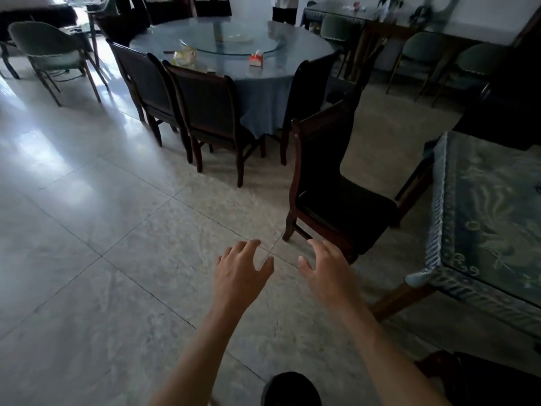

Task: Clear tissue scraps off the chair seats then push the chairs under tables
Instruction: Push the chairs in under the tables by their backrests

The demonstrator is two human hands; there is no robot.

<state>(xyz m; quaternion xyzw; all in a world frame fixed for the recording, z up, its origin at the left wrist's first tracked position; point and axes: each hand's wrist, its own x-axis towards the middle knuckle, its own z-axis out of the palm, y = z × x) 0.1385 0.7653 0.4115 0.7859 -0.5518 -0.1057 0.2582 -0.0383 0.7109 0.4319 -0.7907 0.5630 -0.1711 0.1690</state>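
A dark wooden chair (336,197) stands pulled out on the tiled floor, its seat facing the green-clothed table (456,276) at the right. Its dark seat shows no tissue scrap. My left hand (240,273) and my right hand (328,273) reach forward over the floor, both with fingers spread and holding nothing. My right hand is just short of the chair's near front leg, not touching it. Two more dark chairs (205,112) stand tucked against the round table (263,86) with its blue cloth.
A glass turntable (231,43), a red tissue box (256,59) and a clear bag sit on the round table. Green upholstered chairs (46,51) stand at the far left and far right. A long table (409,16) runs along the back wall. A dark shoe (292,389) shows below.
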